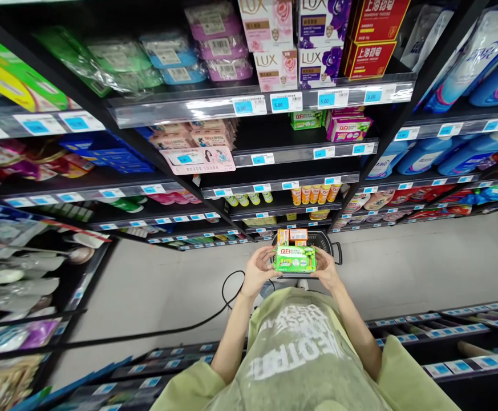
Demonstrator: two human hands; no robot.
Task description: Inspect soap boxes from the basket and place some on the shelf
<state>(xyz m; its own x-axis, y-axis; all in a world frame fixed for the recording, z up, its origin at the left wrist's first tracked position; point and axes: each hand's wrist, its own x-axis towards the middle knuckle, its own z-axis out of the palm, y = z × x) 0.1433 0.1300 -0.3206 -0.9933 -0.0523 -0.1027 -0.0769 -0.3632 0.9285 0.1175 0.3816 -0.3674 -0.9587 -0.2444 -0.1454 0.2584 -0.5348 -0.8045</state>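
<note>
A green and white pack of soap is held level in front of my body, its printed face turned up. My left hand grips its left end, and my right hand grips its right end. Under the pack stands a black basket, partly hidden by it. Inside the basket lie orange and white packs, only partly visible behind the soap.
Ahead rise shelves with boxed soap, soap dishes and orange-yellow bottles. Blue bottles fill shelves at right. A black cable crosses the grey floor at left. More shelving stands close behind me.
</note>
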